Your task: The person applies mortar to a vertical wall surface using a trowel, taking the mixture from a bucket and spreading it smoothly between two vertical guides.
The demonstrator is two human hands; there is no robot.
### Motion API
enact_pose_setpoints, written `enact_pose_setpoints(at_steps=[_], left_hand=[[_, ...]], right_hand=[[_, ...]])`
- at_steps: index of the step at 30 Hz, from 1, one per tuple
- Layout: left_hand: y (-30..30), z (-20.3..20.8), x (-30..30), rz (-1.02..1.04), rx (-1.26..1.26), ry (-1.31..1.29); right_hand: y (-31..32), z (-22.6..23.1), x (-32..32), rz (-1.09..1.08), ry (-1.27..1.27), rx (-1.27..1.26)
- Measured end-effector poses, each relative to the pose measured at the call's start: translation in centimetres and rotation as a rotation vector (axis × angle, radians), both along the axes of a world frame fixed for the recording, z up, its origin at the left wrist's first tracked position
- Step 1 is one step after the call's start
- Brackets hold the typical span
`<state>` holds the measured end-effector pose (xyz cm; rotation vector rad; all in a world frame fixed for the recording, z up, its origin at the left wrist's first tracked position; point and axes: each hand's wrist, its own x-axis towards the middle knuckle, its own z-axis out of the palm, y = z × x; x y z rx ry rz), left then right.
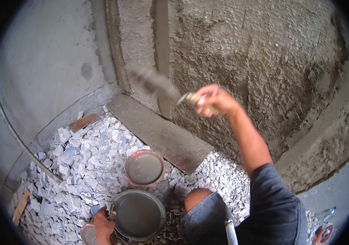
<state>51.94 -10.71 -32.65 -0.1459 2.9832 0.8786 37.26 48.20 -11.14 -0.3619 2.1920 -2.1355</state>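
My right hand (215, 101) is raised in front of the rough wall, closed round the handle of a trowel (158, 83). Its blade is smeared by motion and points up and left, towards the corner. Low on the left, my left hand (103, 223) grips the rim of a dark bucket (163, 204) with grey wet mortar in it. Just beyond the bucket sits an orange-rimmed bowl (128, 178), also holding grey mortar. Part of another orange-rimmed container (88, 234) shows beside my left hand.
Crushed stone (84, 163) covers the ground. A mortar-smeared board (158, 130) lies along the foot of the rough wall (231, 61). A smooth grey wall (48, 61) stands left, with a curved hose or rod (17, 136). Wood pieces (84, 122) lie on the stones.
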Motion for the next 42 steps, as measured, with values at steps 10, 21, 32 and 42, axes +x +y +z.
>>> enact_pose_setpoints(at_steps=[10,21,32,42], left_hand=[[0.1,-0.8,-0.7,-0.050,-0.001,0.054],[2.5,4.4,1.5,-0.148,-0.025,0.028],[1.5,9.9,6.1,-0.004,-0.132,0.067],[2.2,8.0,4.0,-0.008,-0.058,0.002]], right_hand=[[9.1,-1.3,28.9,-0.950,0.058,0.611],[-10.9,-20.2,9.3,-0.334,0.242,1.428],[-18.9,-30.1,-1.4,0.226,0.186,1.541],[-14.3,-33.0,-1.2,0.138,-0.093,0.869]])
